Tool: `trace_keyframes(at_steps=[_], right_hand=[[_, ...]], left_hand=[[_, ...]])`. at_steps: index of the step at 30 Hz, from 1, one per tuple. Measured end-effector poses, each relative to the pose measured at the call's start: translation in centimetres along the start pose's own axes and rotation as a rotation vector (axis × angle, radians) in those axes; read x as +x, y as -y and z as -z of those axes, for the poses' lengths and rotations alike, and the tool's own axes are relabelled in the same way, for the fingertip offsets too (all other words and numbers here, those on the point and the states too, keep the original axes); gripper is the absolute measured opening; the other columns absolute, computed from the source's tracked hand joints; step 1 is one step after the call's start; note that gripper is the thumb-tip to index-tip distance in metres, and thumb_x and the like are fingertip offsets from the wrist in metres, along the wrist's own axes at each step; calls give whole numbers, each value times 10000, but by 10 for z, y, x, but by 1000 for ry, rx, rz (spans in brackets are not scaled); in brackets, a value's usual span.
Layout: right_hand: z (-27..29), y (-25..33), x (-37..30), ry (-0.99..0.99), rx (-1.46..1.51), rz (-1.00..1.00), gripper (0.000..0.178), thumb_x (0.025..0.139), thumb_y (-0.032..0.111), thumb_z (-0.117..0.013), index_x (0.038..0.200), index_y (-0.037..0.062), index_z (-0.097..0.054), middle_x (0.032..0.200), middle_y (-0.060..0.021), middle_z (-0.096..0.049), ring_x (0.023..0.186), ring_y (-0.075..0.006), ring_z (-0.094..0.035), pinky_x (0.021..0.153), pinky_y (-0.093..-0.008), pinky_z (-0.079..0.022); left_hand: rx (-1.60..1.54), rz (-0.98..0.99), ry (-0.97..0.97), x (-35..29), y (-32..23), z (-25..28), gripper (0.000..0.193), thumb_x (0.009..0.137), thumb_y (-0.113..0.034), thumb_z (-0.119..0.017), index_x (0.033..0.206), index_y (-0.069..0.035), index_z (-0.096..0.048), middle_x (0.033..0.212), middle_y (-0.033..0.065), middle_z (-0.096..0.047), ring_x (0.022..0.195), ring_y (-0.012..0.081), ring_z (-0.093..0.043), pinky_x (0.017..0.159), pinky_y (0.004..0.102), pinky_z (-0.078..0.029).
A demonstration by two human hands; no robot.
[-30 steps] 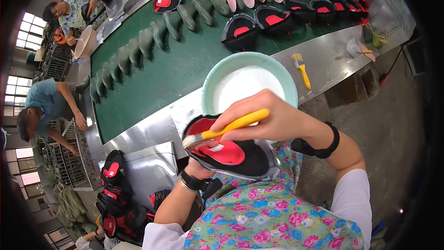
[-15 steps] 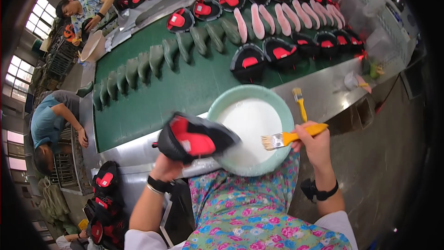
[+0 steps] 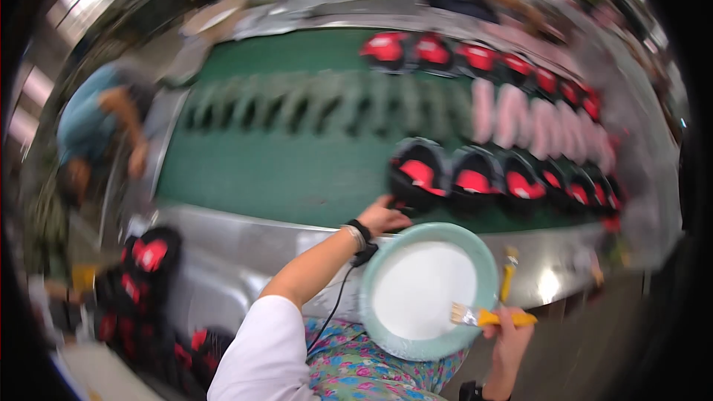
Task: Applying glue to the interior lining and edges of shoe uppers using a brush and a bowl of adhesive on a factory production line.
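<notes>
My left hand reaches past the basin, its fingers closed at the lower left edge of a black shoe upper with a red lining. This upper is at the left end of the front row on the green table; blur hides the exact finger contact. In my right hand is a flat paintbrush with a yellow handle, its bristles over the white liquid. That liquid fills a pale green basin at my lap. A second yellow-handled brush lies on the metal ledge just right of the basin.
On the green table top stand a row of dark green foot-shaped pieces, pink insoles and a back row of black-and-red uppers. More uppers are piled at the left. A co-worker in blue bends at the left edge.
My left hand has gone from beside the basin, holding an upper, forward to the front row's left end. The brush has stayed over the basin. My view has shifted, blurring the scene.
</notes>
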State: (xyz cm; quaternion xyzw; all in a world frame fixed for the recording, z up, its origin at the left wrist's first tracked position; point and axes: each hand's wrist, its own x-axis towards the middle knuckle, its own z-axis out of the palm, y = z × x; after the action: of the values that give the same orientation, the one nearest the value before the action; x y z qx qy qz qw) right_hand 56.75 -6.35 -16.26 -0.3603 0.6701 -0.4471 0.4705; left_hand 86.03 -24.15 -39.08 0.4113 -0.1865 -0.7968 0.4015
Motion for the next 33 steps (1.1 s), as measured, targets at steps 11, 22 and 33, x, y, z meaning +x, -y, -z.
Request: trace_keyframes(at_steps=[11, 22, 33], right_hand=[[-76, 46, -31, 254, -257, 418, 204, 872, 87, -604, 805, -106, -606, 740, -150, -618, 558, -176, -549, 516, -252, -460], [-165, 62, -58, 202, -260, 353, 216, 861, 117, -648, 810, -92, -628, 777, -143, -647, 606, -174, -590, 547, -246, -489], [-157, 71, -69, 190, -281, 325, 179, 894, 108, -613, 819, -56, -605, 730, -88, -623, 564, -126, -547, 518, -240, -441]], left_hand=[[1184, -294, -2045, -475, -97, 276, 591, 725, -341, -708, 1163, 25, -557, 1040, 234, -626, 1023, 351, -594, 877, 399, -482], [542, -399, -1727, -381, -66, 272, 743, 781, -403, -672, 1287, 56, -381, 1227, 328, -442, 1115, 435, -504, 910, 472, -448], [631, 282, -1952, -666, -55, 390, 1086, 621, -515, -705, 1412, 31, -201, 1275, 316, -480, 1185, 418, -492, 1001, 420, -392]])
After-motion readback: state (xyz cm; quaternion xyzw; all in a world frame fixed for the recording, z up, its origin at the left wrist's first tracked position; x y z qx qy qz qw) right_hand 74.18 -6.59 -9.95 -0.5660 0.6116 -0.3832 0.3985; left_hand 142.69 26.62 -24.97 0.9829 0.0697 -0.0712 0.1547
